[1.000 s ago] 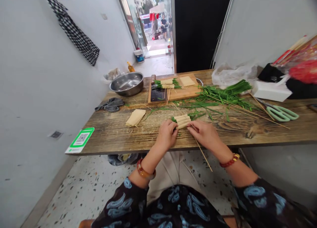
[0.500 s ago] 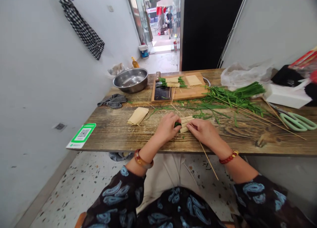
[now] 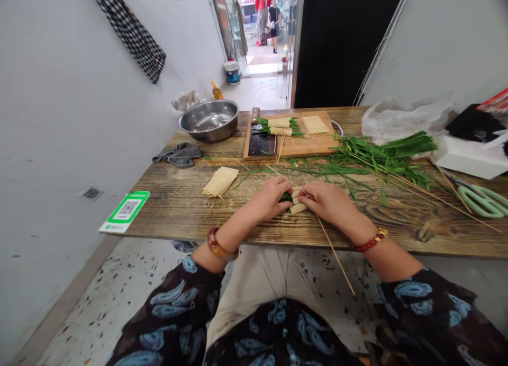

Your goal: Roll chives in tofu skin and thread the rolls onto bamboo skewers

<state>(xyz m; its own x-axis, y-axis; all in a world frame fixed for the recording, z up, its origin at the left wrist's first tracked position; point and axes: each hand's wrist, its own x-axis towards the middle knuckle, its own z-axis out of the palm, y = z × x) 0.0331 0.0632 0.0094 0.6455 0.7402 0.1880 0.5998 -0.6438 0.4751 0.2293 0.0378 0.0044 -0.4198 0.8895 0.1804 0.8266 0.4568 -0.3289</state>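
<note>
Pale tofu-skin rolls [image 3: 298, 208] with green chives inside lie between my two hands near the table's front edge. My left hand [image 3: 272, 199] is closed on their left end, where chives poke out. My right hand [image 3: 327, 202] lies over their right side, its thumb and fingers pinching a bamboo skewer [image 3: 334, 253]. The skewer's long end slopes down past the table edge. My fingers hide where it meets the rolls. Left of my hands is a stack of tofu sheets [image 3: 221, 181].
Behind my hands, a cutting board [image 3: 307, 150] holds finished rolls [image 3: 281, 131], more tofu sheets [image 3: 315, 125] and a knife [image 3: 255, 116]. Chives [image 3: 392, 151], loose skewers [image 3: 400, 183] and scissors [image 3: 482, 199] lie right. A steel basin [image 3: 210, 121] and grey cloth [image 3: 178, 155] are left.
My right hand has moved slightly left and covers more of the rolls. My left hand keeps its grip. The view has shifted a little, and a person outside the doorway appears larger.
</note>
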